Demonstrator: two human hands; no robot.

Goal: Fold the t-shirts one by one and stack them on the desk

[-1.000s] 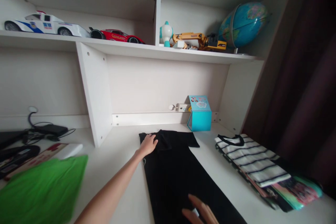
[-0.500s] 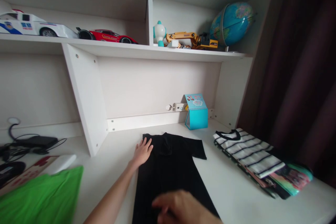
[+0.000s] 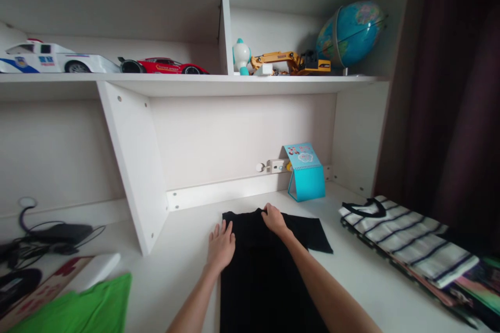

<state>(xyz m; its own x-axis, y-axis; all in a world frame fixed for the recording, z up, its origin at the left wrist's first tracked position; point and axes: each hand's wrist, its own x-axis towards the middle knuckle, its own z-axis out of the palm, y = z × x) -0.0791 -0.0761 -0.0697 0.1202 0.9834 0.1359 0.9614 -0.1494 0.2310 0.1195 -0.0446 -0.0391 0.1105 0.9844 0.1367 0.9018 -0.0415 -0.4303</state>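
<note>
A black T-shirt (image 3: 265, 276) lies lengthwise on the white desk (image 3: 179, 281), partly folded, with one sleeve sticking out to the right. My left hand (image 3: 221, 243) rests flat on its left edge near the top, fingers spread. My right hand (image 3: 274, 218) reaches over the shirt to its collar end, fingers bent down onto the cloth; whether it pinches the cloth I cannot tell.
A pile of folded clothes with a striped shirt (image 3: 410, 239) on top lies at the right. A green garment (image 3: 82, 312) lies front left, cables and a charger (image 3: 54, 234) behind it. A blue desk calendar (image 3: 307, 171) stands by the back wall. Toy cars and a globe (image 3: 353, 31) sit on the shelf above.
My right hand has moved from the shirt's near end up to its collar end. My left hand has slid slightly down the left edge. The camera has tilted up a little.
</note>
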